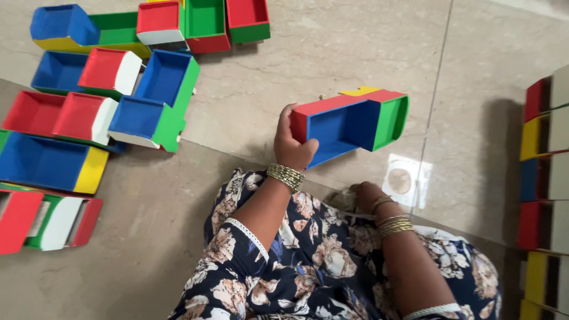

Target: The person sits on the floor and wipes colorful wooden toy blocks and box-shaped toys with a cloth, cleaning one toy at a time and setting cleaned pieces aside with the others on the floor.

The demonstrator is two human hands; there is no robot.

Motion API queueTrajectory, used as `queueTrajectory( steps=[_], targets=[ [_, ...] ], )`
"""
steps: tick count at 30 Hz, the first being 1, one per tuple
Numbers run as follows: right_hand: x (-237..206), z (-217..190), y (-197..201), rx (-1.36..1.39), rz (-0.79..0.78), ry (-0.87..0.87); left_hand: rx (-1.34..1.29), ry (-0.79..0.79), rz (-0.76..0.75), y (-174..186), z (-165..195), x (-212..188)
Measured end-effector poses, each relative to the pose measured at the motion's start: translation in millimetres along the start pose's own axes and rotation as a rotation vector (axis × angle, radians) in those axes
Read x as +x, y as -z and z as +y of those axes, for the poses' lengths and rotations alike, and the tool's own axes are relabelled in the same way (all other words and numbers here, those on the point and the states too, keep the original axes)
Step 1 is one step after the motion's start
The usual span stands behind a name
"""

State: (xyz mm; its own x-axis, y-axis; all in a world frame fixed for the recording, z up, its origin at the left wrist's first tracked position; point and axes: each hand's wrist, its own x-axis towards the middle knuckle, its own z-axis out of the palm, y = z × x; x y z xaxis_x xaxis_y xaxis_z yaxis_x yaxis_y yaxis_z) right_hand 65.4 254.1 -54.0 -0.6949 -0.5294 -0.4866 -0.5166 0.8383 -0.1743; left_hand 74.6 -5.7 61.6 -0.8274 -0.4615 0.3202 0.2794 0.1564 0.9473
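Note:
My left hand (294,144) grips the red end of an open cardboard box (349,125) with a blue inside, a green end and a yellow flap, tilted up off the floor in front of me. My right hand (367,197) rests low against my lap on the floral cloth (314,261); its fingers are mostly hidden and I cannot tell whether it holds anything. Both wrists wear gold bangles.
Several open boxes in red, blue, green, yellow and white (151,98) lie in a cluster at the upper left on the beige tiled floor (278,71). A stack of coloured boxes (542,172) stands along the right edge. A small round clear thing (402,181) lies by my right hand.

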Motion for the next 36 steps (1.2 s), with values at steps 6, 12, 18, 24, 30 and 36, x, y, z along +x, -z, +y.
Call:
queueTrajectory(
  steps=[6, 12, 18, 24, 30, 36],
  targets=[
    [-94, 43, 64, 0.819, 0.325, -0.150, 0.187, -0.264, -0.187, -2, 15, -1],
    [-146, 41, 89, 1.496, 1.276, 0.183, 0.292, -0.398, -0.470, -9, 42, -21],
    [-87, 19, 71, 1.224, 1.208, -0.017, 0.336, -0.557, -0.664, -8, 55, -28],
    [-105, -59, 96, 0.946, 0.987, 0.182, 0.284, -0.597, -0.701, -7, 52, -24],
    [-115, -85, 109, 0.791, 0.971, 0.178, 0.297, -0.523, -0.698, -4, 41, -29],
    [-48, 32, 52, 0.689, 1.005, -0.266, 0.256, -0.611, -0.669, -4, 38, -33]
  ],
)
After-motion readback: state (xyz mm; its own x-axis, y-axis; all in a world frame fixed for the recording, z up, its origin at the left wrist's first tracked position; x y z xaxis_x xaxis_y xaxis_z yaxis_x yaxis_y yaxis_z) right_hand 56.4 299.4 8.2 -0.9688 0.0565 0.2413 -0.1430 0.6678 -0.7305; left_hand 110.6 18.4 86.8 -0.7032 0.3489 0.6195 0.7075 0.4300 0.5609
